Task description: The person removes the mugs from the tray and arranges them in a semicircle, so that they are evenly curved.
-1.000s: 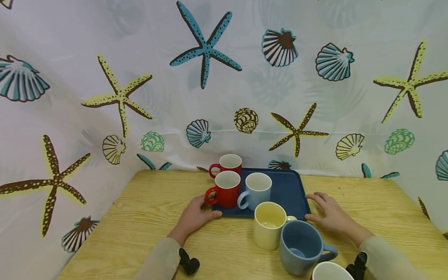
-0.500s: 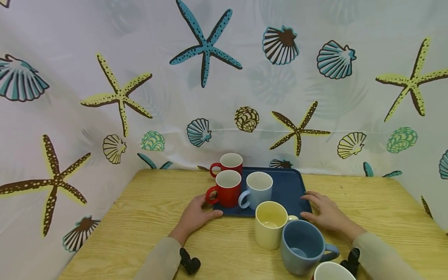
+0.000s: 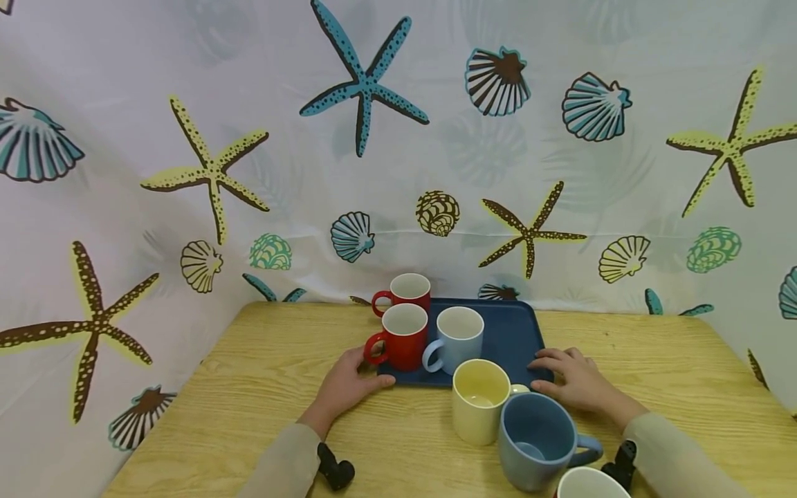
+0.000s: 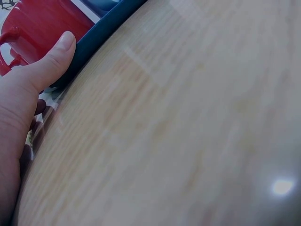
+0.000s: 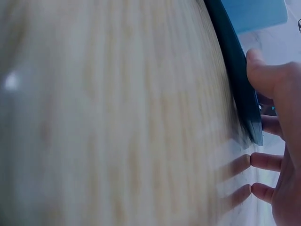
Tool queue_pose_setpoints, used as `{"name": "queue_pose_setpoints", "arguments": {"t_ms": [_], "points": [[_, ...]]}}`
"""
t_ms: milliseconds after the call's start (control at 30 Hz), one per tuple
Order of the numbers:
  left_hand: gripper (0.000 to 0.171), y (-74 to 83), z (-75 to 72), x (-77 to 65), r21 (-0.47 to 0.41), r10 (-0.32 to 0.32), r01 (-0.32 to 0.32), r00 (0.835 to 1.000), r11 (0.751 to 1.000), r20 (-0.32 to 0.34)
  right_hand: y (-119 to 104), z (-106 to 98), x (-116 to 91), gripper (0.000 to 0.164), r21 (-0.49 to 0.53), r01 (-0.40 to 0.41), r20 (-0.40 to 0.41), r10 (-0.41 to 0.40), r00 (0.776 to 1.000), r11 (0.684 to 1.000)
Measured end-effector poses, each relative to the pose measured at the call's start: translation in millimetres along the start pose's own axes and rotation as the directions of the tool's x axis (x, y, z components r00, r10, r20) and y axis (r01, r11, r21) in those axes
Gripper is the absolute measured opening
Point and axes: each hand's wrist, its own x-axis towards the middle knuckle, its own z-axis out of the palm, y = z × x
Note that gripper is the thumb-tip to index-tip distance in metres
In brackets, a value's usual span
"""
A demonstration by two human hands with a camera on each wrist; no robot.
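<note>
A dark blue tray [image 3: 510,339] lies on the table with two red mugs [image 3: 407,346] and a light blue mug [image 3: 467,346] standing on its left half. My left hand [image 3: 345,384] grips the tray's front left corner. In the left wrist view, its thumb [image 4: 59,52] lies along the tray rim [image 4: 94,42] beside a red mug [image 4: 44,28]. At the front right corner, my right hand [image 3: 579,384] holds the tray edge. The right wrist view shows that thumb [image 5: 258,70] on the rim [image 5: 236,70], with the lower fingertips touching the table.
In front of the tray stand a pale yellow mug [image 3: 476,411] and a larger grey-blue mug [image 3: 529,449], between my forearms. Another mug [image 3: 588,484] is cut off by the bottom edge. A curtain with sea shells [image 3: 398,138] hangs behind the wooden table [image 3: 280,360].
My right hand has shifted left from beside the tray onto its right front corner. The left hand, the tray and the mugs stay where they were.
</note>
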Motion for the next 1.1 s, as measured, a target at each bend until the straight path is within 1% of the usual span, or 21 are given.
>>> {"name": "queue_pose_setpoints", "arguments": {"t_ms": [267, 400, 500, 567, 733, 867, 1000, 1100], "points": [[0.068, 0.7, 0.4, -0.4, -0.017, -0.01, 0.01, 1.0, 1.0, -0.005, 3.3, 2.5, 0.8, 0.05, -0.03, 0.009, 0.02, -0.009, 1.0, 1.0], [0.065, 0.0, -3.3, -1.7, -0.092, -0.029, 0.027, 0.999, 0.995, -0.021, 2.8, 4.5, 1.1, 0.049, -0.053, 0.003, 0.026, -0.001, 1.0, 0.999], [0.063, 2.6, -7.8, -1.9, -0.153, -0.041, 0.036, 0.999, 0.988, -0.034, 0.7, 3.5, 1.0, 0.047, -0.054, 0.015, 0.021, -0.014, 1.0, 0.998], [0.062, 4.8, -10.0, -1.1, -0.169, -0.04, 0.034, 0.999, 0.985, -0.03, -0.8, 2.5, 0.8, 0.046, -0.053, 0.022, 0.017, -0.021, 1.0, 0.998], [0.052, 12.3, -14.7, 2.0, -0.227, -0.048, 0.044, 0.999, 0.973, -0.012, -1.7, 2.2, 1.2, 0.046, -0.063, 0.024, 0.016, -0.023, 1.0, 0.998], [0.047, 19.8, -20.7, 5.3, -0.271, -0.085, 0.085, 0.996, 0.959, 0.014, -1.1, 2.3, 1.9, 0.046, -0.061, 0.021, 0.019, -0.02, 1.0, 0.998], [0.049, 26.5, -28.5, 7.9, -0.262, -0.121, 0.131, 0.991, 0.956, 0.056, -0.5, 1.8, 1.8, 0.046, -0.048, 0.014, 0.019, -0.013, 1.0, 0.999], [0.052, 29.2, -33.2, 8.9, -0.251, -0.155, 0.175, 0.983, 0.952, 0.095, -0.3, 1.2, 1.2, 0.045, -0.041, 0.009, 0.02, -0.009, 1.0, 0.999]]}}
